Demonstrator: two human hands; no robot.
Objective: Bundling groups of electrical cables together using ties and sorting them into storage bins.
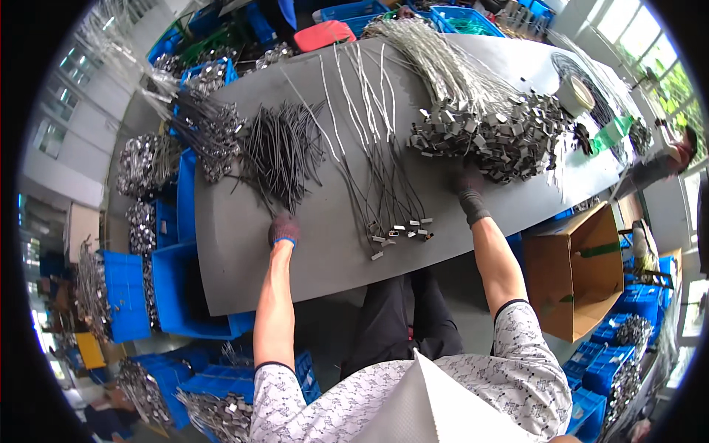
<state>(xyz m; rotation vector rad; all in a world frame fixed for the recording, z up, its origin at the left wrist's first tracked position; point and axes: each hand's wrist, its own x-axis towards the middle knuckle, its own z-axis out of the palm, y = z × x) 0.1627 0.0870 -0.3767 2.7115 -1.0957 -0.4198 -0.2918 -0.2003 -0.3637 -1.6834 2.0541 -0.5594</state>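
Note:
My left hand, in a dark knit glove with a blue cuff, is at the near end of a pile of thin black tubes. Its fingers look drawn together against the tube ends; what they hold, if anything, is hidden. To the right, my gloved right hand reaches the near edge of a heap of cables with small metal-cased connectors. Its fingers are dark and blurred against that heap. Between my hands lies a loose row of white-and-black cables, their connector ends toward me.
The grey table has a curved near edge. Blue bins stand at its left, a cardboard box at its right. A red stool seat is beyond the far edge. A green bottle lies at the right, and another person is farther right.

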